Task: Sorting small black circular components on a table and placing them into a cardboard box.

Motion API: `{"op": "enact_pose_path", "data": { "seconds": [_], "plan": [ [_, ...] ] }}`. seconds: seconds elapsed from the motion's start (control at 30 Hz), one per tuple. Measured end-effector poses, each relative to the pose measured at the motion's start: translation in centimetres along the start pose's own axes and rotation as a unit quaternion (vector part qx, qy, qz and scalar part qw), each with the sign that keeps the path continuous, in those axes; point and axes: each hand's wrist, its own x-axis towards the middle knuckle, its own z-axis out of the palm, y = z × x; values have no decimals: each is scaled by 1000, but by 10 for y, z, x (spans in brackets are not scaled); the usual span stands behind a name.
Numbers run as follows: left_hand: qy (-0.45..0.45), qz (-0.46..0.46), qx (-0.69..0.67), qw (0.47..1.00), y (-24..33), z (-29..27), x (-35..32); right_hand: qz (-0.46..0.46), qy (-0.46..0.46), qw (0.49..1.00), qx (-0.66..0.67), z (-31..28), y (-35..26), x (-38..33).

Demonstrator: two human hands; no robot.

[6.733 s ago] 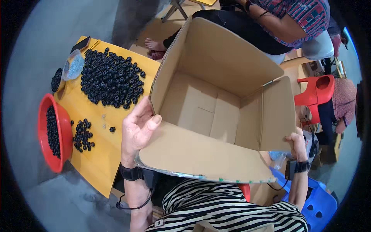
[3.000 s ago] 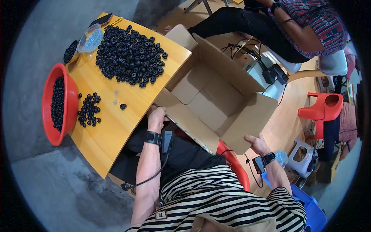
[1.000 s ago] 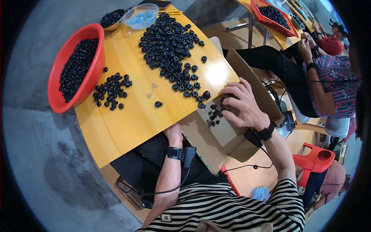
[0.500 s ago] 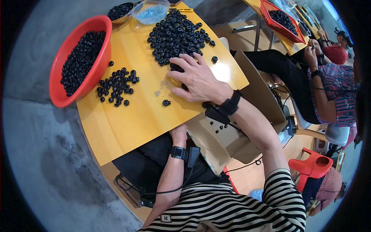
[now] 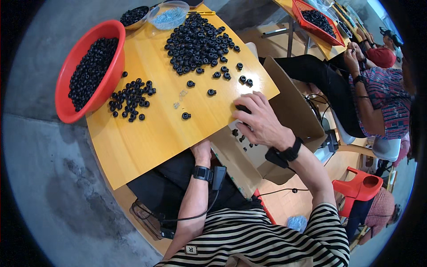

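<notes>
My right hand (image 5: 262,118) is at the table's right front edge, over an open cardboard box (image 5: 240,167). Its fingers curl round small black plastic parts (image 5: 242,108), partly hidden by the fingers. Below the hand, several more black parts (image 5: 242,139) show against the inside of the box; whether they are falling or lying there is unclear. A large heap of black ring-shaped parts (image 5: 195,44) covers the far side of the yellow table (image 5: 151,147), with loose ones between heap and hand. My left hand (image 5: 202,149) reaches under the table's front edge, its fingers hidden.
A red basin (image 5: 120,49) of black parts stands at the left, beside a smaller pile (image 5: 132,100). At the back are a clear tub (image 5: 169,15) of pale bits, a dark-filled bowl (image 5: 134,17) and a yellow cutter (image 5: 202,13). Another person (image 5: 378,98) sits at the right.
My right hand has moved from the heap's near edge rightward and toward me, to the table's edge above the box. Loose parts now show where it was. My left hand stays under the table.
</notes>
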Motion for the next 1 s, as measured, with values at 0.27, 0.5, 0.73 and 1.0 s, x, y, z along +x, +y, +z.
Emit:
{"op": "enact_pose_path", "data": {
  "seconds": [0.27, 0.5, 0.73, 1.0],
  "plan": [
    [20, 23, 58, 998, 0, -3, -2, -20, -14, 1000, 17, -27, 15, -7],
    [-29, -6, 107, 994, -11, -8, -6, 18, 87, 995, -33, 15, 80, 129],
    [-40, -24, 77, 996, -10, -4, -9, 31, 18, 999, 0, 36, 110, 138],
    [-62, 57, 208, 975, -22, -5, -1, 12, 45, 998, 34, 28, 86, 95]
  ]
}}
